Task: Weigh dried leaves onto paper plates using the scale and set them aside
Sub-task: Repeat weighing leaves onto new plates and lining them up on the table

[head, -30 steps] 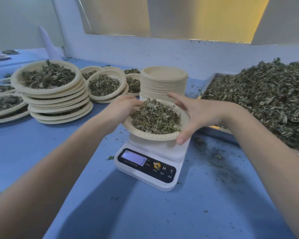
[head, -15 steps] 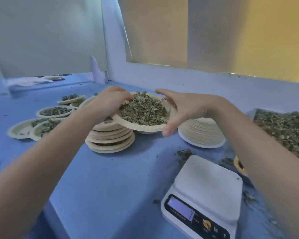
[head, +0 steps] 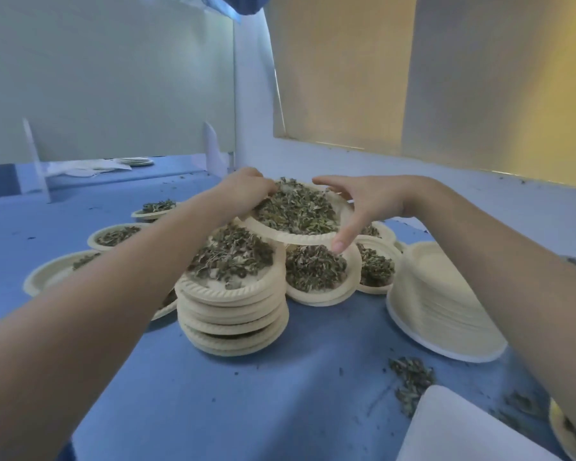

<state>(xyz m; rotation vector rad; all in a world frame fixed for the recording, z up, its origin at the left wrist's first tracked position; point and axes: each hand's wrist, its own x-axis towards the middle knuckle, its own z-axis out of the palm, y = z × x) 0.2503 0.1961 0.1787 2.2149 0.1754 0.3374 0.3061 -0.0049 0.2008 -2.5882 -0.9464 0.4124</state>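
Holding the filled plate (head: pixel 296 212) by opposite rims, the left hand (head: pixel 243 191) and right hand (head: pixel 363 204) (fingers curled onto its edges) carry it level above the stacked filled plates (head: pixel 233 294), slightly behind them

**Filled plate held over stacks**

Cream paper plate (head: pixel 300 239) heaped with dried leaves (head: pixel 296 209), level, far centre, gripped at both rims above filled stack (head: pixel 231 314). Empty stack (head: pixel 443 314) right; scale (head: pixel 473 430) corner near right.
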